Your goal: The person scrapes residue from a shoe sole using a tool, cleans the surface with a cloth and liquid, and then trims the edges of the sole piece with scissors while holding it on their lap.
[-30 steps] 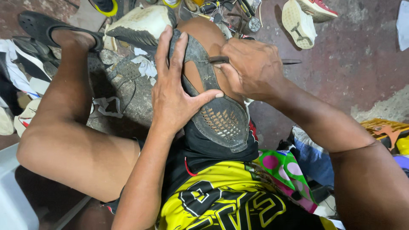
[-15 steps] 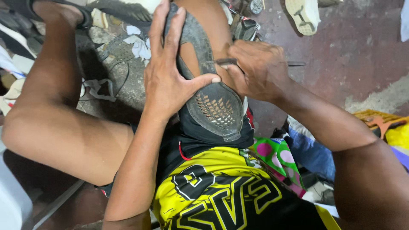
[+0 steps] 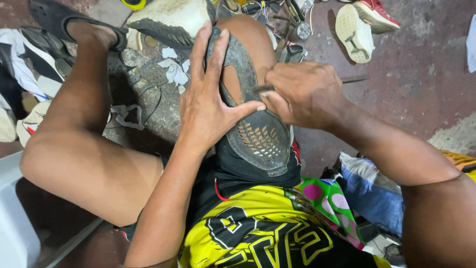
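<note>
The left hand (image 3: 208,106) lies flat with fingers spread over a dark, worn shoe sole (image 3: 258,134), thumb stretched across its waist, pressing it against the person's raised knee (image 3: 250,42). The right hand (image 3: 305,94) is closed around a thin metal tool (image 3: 263,89), its tip set at the sole's edge just beside the left thumb, while the tool's other end (image 3: 354,79) pokes out past the knuckles. The sole faces up, its perforated heel part toward the person's lap and its toe part pointing away, over the knee.

Judging from this, the work is at the stage of prying or scraping along the sole's rim; the next move seems to call for a steady hold from the left hand and a short, controlled push of the tool, kept clear of the thumb.

Around them: a yellow and black jersey (image 3: 258,233) below, the person's other leg out to the left ending in a black sandal (image 3: 54,20), a pale shoe sole (image 3: 171,20) above, a red shoe with a white sole (image 3: 359,27) on the dark floor (image 3: 421,84), and scraps (image 3: 173,69) scattered about.
</note>
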